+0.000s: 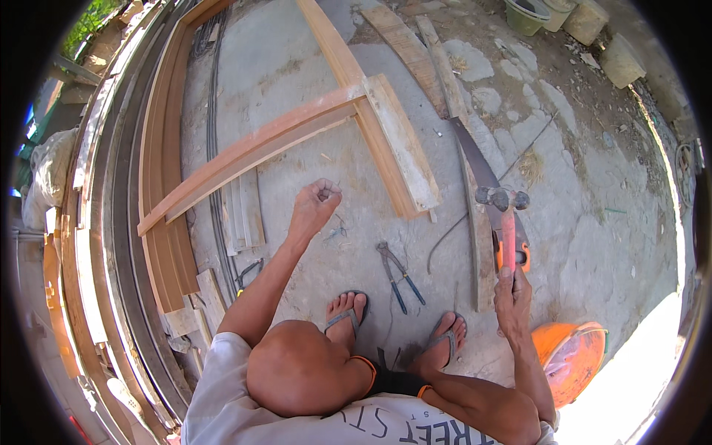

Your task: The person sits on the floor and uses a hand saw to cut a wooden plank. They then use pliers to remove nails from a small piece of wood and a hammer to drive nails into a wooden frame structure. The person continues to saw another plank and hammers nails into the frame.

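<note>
My right hand is wrapped round the reddish handle of a hammer, its dark metal head up and away from me. Over the concrete, my left hand is raised with its fingers curled in a pinch; whatever they may hold is too small to make out. That hand is nearest to a wooden frame, whose crosspiece runs beyond it and meets a post with a pale board on it. Behind the hammer lies a handsaw with an orange handle, partly hidden by the hammer.
Pincers with blue handles lie on the ground before my feet. An orange bucket stands at the lower right. Long planks are stacked along the left, and loose boards lie at the far right. A green bucket is at the back.
</note>
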Available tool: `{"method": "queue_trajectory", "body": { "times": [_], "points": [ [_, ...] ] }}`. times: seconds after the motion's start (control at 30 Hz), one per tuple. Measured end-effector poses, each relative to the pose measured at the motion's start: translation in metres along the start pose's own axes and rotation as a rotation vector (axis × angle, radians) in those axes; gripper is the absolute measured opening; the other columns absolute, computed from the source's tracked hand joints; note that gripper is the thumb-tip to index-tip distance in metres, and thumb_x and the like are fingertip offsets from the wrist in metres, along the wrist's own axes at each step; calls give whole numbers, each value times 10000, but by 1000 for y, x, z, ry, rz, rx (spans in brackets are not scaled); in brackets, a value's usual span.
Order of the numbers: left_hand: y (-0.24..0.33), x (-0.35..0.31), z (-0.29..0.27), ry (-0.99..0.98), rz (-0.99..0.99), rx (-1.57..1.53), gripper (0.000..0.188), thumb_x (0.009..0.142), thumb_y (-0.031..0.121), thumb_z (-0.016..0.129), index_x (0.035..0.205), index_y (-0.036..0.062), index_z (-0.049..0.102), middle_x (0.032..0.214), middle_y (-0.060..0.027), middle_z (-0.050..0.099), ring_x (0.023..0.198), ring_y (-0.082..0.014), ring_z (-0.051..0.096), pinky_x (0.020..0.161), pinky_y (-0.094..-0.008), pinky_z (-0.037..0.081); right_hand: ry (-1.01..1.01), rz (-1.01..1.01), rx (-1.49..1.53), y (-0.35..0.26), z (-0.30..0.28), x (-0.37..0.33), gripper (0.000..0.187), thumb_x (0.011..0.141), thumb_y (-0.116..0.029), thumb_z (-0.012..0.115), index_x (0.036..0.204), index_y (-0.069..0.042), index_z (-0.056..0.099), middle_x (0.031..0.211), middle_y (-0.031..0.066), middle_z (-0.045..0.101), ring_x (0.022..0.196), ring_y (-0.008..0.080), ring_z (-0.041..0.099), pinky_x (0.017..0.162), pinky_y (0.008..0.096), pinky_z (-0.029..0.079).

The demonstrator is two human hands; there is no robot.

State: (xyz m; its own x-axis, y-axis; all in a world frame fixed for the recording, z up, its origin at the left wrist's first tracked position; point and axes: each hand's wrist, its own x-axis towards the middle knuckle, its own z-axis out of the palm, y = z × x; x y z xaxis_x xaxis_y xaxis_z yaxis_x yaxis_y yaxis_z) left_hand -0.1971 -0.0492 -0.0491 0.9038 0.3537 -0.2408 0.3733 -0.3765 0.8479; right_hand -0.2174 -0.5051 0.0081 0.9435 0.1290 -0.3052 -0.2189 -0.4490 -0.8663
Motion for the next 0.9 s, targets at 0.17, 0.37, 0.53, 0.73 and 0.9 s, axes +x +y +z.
{"method": "queue_trajectory", "body": {
  "times": [0.17, 0.37, 0.53, 0.73, 0.9],
  "points": [
    [101, 76, -24, 129, 247, -141, 280, 966, 209, 759, 1174, 24, 779, 926, -7, 699, 829, -84, 597, 676, -272, 483, -20, 97, 117, -13, 6, 9, 317, 1141, -329, 516, 1009, -46, 572, 716, -53, 453, 628, 48, 401, 541, 282, 350],
    [153, 140, -17, 191, 352, -25, 363, 1051, 178, 658, 1374, 15, 690, 1008, -60, 724, 837, -121, 685, 741, -270, 561, -209, 228, 341, -46, 10, 55, 332, 1137, -379, 504, 1118, -50, 546, 735, -31, 448, 582, 76, 436, 515, 290, 387],
    [118, 173, 7, 223, 351, -300, 379, 1094, 100, 568, 1451, -19, 617, 1065, -120, 745, 909, -194, 764, 841, -305, 640, -363, 315, 413, -84, 29, 122, 370, 1127, -414, 490, 1128, -47, 531, 746, -15, 434, 570, 101, 434, 509, 297, 403],
    [106, 178, 17, 379, 309, -279, 380, 1037, 83, 666, 1345, -134, 617, 1072, -154, 742, 913, -195, 756, 812, -307, 652, -472, 328, 494, -112, 74, 183, 374, 1122, -429, 487, 1166, -59, 512, 749, -14, 438, 570, 107, 426, 508, 305, 404],
    [104, 181, 22, 315, 248, -417, 353, 1020, 111, 707, 1261, -138, 639, 1069, -158, 740, 924, -185, 744, 831, -307, 651, -463, 312, 451, -119, 85, 190, 339, 1090, -432, 530, 1129, -96, 512, 762, -12, 436, 572, 101, 415, 513, 303, 399]
  ]
}}
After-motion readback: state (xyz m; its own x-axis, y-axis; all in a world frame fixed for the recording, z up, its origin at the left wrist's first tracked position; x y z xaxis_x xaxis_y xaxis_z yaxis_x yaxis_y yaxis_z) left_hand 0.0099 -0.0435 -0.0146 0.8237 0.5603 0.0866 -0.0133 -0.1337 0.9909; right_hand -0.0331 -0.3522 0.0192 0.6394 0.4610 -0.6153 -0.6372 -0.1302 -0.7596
